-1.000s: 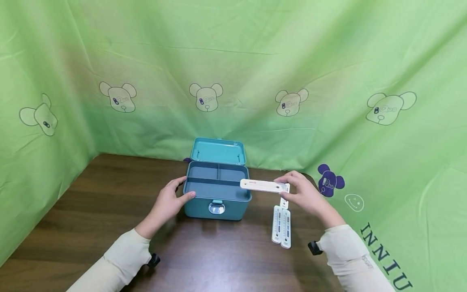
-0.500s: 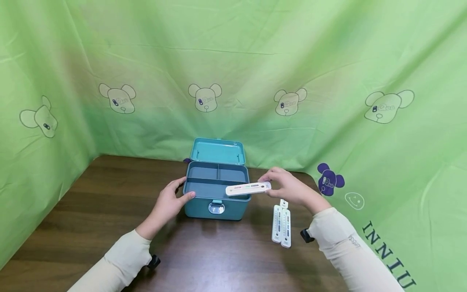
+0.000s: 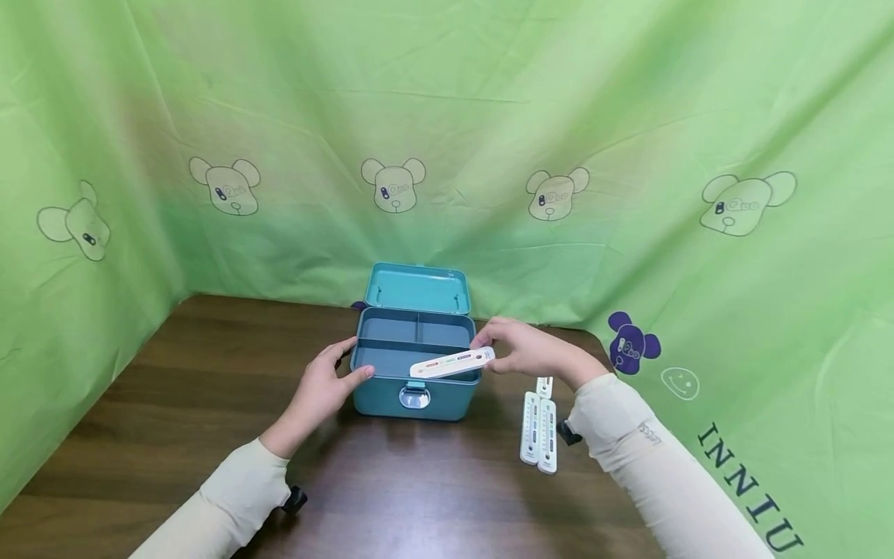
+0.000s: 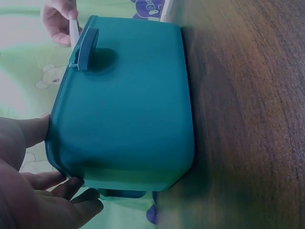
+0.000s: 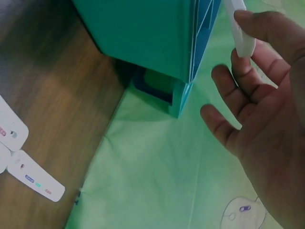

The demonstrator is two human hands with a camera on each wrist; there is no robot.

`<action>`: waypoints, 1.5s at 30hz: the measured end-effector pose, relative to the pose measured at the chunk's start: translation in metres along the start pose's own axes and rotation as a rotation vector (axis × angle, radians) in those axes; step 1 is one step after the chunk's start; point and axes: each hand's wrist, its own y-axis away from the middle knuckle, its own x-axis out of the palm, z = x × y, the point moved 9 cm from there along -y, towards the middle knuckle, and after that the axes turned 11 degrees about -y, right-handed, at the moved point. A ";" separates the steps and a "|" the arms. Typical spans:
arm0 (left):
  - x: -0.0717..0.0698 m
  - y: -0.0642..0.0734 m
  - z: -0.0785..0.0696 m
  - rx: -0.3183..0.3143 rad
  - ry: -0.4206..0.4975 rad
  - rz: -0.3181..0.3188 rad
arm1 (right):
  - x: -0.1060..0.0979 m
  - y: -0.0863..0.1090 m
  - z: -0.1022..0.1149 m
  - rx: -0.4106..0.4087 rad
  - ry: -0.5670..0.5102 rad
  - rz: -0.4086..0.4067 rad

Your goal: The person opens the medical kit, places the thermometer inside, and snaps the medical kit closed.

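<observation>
A teal storage box [image 3: 384, 400] stands with its lid [image 3: 419, 289] raised at the back and a divided upper tray [image 3: 387, 328] inside. My left hand [image 3: 323, 388] holds its front left corner, thumb on the front rim and fingers along the side. Between thumb and fingers, my right hand [image 3: 527, 349] pinches one end of a white wall thermometer [image 3: 450, 363]. That thermometer hangs slantwise over the front compartment, its printed face up. In the right wrist view the thumb presses the thermometer [image 5: 239, 36] while the lower fingers spread loosely.
Several more white thermometers [image 3: 530, 427] lie on the wooden table [image 3: 433, 497] right of the box, two side by side and one behind them. Green printed cloth [image 3: 475, 116] hangs behind and on both sides. A metal latch [image 3: 415, 397] is on the box front.
My right hand has carried the thermometer leftward from beside the box to over its front compartment, tilting its left end lower. My left hand and the box stay where they were.
</observation>
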 end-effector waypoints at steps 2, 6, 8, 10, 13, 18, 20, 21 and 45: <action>-0.001 -0.001 0.000 -0.003 -0.019 0.002 | 0.003 -0.007 0.004 -0.005 0.001 0.033; 0.000 -0.002 0.001 -0.005 -0.044 0.015 | 0.005 -0.018 0.009 0.007 0.005 0.082; 0.000 -0.002 0.001 -0.006 -0.049 0.017 | 0.005 -0.023 0.010 0.014 -0.003 0.097; 0.000 -0.003 0.002 -0.009 -0.047 0.017 | 0.006 -0.028 0.010 0.024 -0.012 0.115; 0.001 -0.002 0.004 -0.020 -0.046 0.014 | 0.008 -0.036 0.010 0.040 -0.018 0.144; 0.004 -0.001 0.003 -0.024 -0.039 0.016 | 0.011 -0.042 0.013 0.045 0.009 0.188; 0.005 -0.002 0.001 -0.017 -0.043 0.014 | 0.012 -0.045 0.014 0.044 0.026 0.199; 0.005 -0.002 0.001 -0.014 -0.048 0.012 | 0.013 -0.046 0.015 0.039 0.036 0.204; -0.004 0.000 -0.008 0.033 -0.132 0.003 | 0.039 -0.077 0.029 -0.037 0.114 0.210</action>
